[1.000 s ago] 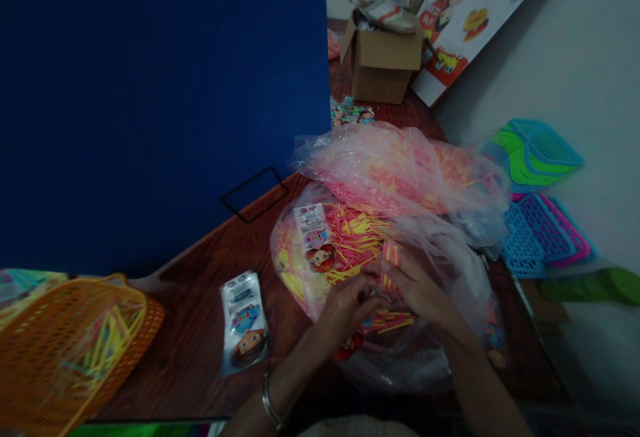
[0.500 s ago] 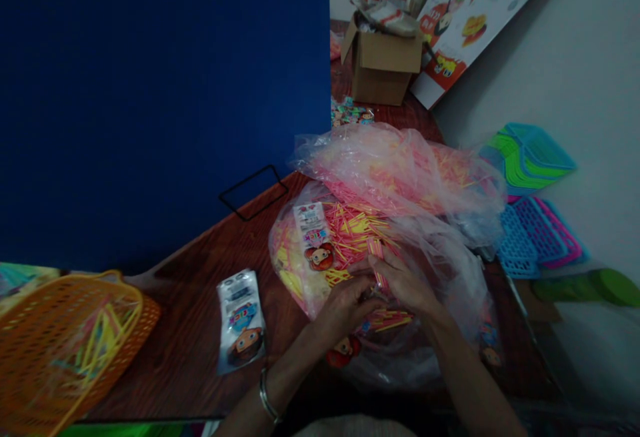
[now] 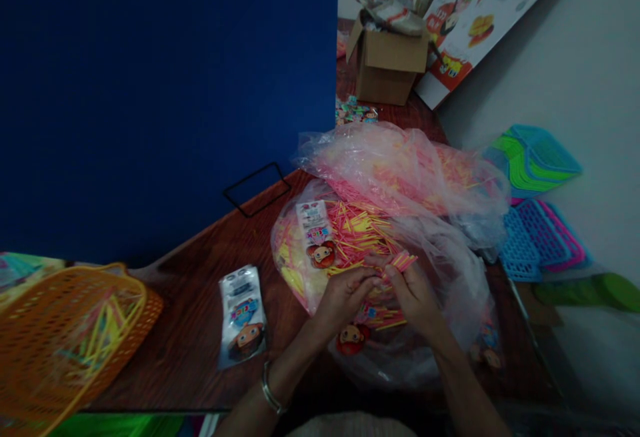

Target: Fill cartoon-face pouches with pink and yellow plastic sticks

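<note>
My right hand (image 3: 416,298) is closed round a small bundle of thin pink and yellow sticks (image 3: 404,261), whose ends poke out past the fingertips. Close against it, my left hand (image 3: 349,295) has its fingers bent together near the bundle's lower end; what they grip is hidden. Both hands are over an opened clear plastic bag (image 3: 293,250) full of loose pink and yellow sticks (image 3: 357,227). On these sticks lies a silver pouch (image 3: 314,220) with a red-haired cartoon figure. Another such printed pouch (image 3: 353,338) is partly visible below my hands.
A silver pouch (image 3: 243,313) lies left on the dark wood table (image 3: 193,290), beside an orange basket (image 3: 150,317) with sticks inside. A second bulging bag (image 3: 390,163) lies behind. A blue panel (image 3: 165,103) borders the left; a cardboard box (image 3: 385,70) and coloured baskets (image 3: 535,157) stand beyond.
The bundle in my right hand has tipped from nearly upright to slanting right. My right hand has turned with it; my left fingers have drawn closer together. The view has shifted slightly.
</note>
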